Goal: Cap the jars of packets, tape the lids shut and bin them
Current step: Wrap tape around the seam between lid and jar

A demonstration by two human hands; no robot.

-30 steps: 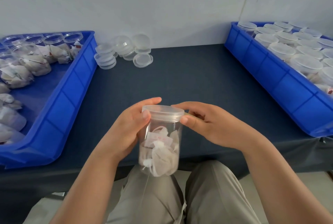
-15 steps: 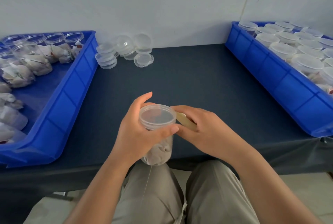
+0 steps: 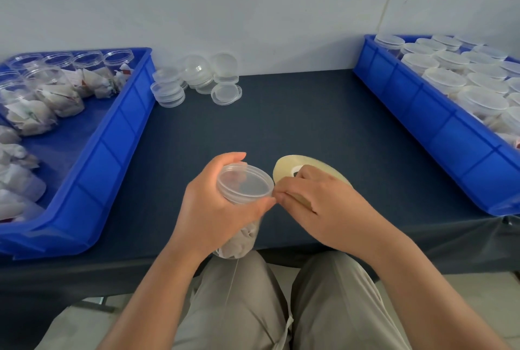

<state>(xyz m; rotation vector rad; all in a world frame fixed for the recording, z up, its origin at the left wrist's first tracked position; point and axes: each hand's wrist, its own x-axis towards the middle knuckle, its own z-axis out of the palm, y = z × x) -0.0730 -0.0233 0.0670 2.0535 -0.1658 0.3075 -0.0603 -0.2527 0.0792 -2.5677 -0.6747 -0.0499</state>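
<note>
Navy cloth covers your surface (image 3: 295, 124), with the blue bin of open jars (image 3: 112, 152) at your left and the blue bin of capped jars (image 3: 422, 124) well off to your right. Your left hand (image 3: 213, 209) wraps the jar of packets (image 3: 242, 240) above the near edge. The jar's long axis is tipped, with the lid (image 3: 243, 183) up and facing your right hand (image 3: 323, 203). That hand curls round the tape roll (image 3: 284, 166), fingertips pinched at the lid's rim. Taping probably starts there; the tape end is too small to see.

Left hand (image 3: 216, 209) grips capped jar (image 3: 242, 203); right hand (image 3: 318, 203) holds tape roll (image 3: 284, 171).
</note>
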